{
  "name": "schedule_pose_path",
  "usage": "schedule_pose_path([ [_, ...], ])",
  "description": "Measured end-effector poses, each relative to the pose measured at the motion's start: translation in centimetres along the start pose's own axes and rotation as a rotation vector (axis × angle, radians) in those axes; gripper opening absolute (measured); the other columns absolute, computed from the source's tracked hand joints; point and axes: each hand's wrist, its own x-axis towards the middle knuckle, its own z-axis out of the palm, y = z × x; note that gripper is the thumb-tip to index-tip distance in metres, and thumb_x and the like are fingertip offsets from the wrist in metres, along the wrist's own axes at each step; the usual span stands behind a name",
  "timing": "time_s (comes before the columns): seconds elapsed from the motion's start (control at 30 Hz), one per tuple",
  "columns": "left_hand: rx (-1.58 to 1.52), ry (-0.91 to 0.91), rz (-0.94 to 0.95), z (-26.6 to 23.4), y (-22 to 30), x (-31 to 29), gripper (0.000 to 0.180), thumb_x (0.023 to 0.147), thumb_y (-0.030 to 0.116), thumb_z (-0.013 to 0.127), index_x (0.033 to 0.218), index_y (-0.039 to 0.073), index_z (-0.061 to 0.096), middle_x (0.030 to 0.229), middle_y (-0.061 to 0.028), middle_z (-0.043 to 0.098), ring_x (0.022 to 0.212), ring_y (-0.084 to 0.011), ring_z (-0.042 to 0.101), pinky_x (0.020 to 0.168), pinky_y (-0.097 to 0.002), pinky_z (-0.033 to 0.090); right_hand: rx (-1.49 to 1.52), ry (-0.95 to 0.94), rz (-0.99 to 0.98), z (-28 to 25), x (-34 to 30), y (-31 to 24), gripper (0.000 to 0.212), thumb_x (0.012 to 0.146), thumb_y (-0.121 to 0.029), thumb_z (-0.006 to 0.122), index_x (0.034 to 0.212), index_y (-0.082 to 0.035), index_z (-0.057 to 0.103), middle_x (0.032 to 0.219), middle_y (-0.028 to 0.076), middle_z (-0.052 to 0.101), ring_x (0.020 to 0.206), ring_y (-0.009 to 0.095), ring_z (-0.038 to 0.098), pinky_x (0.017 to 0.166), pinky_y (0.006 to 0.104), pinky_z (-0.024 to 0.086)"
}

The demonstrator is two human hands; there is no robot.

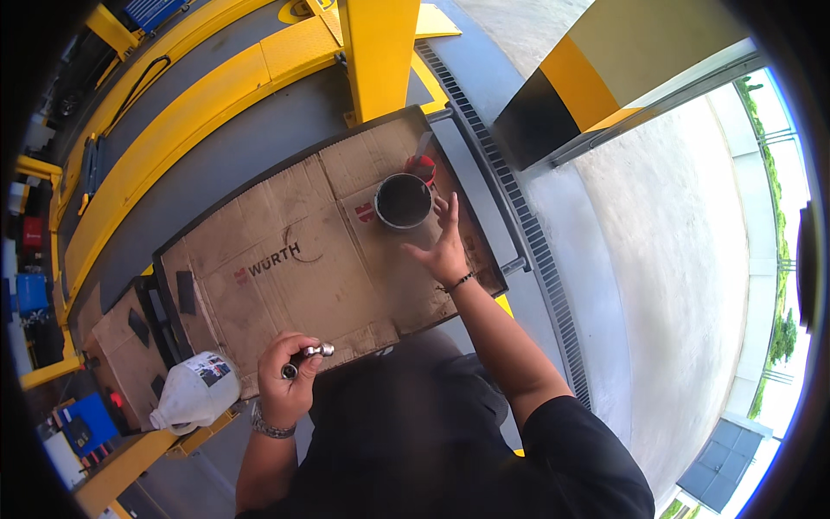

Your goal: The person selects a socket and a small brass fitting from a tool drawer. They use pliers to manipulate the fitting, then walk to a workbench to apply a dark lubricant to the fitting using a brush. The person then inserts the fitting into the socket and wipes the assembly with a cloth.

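My left hand [290,381] is closed around shiny metal pieces at the near edge of the cardboard. A round, hollow socket end [289,371] and a rounded metal head [321,350] stick out of it. Whether they are one socket wrench or two pieces, I cannot tell. My right hand [445,246] has its fingers spread beside a round, open can [404,201] with a dark inside. It looks empty-handed, and whether a fingertip touches the rim is unclear. Just behind the can is a red object [421,169] with a grey strip sticking up, partly hidden.
Flattened cardboard [285,208] covers the cart's top, with a metal handle [516,265] at its right end. A white plastic jug [197,394] lies tilted at the left. Beyond stand a yellow post [378,60] and yellow lift ramps [173,143]; a striped pillar [571,95] rises at the right.
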Motion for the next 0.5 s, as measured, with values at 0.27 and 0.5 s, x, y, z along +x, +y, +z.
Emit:
schedule_pose_path([
  [0.27, 0.076, 0.059, -0.214, 5.3, 1.4, 1.4, 0.016, 0.089, 0.011, 0.071, 0.096, -0.001, 0.063, 0.088, -0.0113, 0.064, 0.076, -0.0199, 0.061, 0.07, -0.0295, 0.049, 0.223, -0.31, -0.046, 2.8, -2.0, -1.1, 0.121, 0.073, -0.023, 0.086, 0.156, -0.003, 0.002, 0.148, 0.025, 0.04, 0.137, 0.039, 0.042, 0.111, 0.0427, 0.038],
  [0.5, 0.121, 0.096, -0.215, 6.7, 3.0, 3.2, 0.016, 0.089, 0.01, 0.071, 0.097, -0.001, 0.063, 0.089, -0.0111, 0.065, 0.075, -0.0193, 0.062, 0.069, -0.0286, 0.049, -0.049, -0.081, 0.09, 0.0, 1.6, 0.1, 0.065, 0.08, -0.018, 0.078, 0.133, 0.001, 0.045, 0.129, 0.023, 0.053, 0.12, 0.039, 0.054, 0.102, 0.042, 0.045],
])
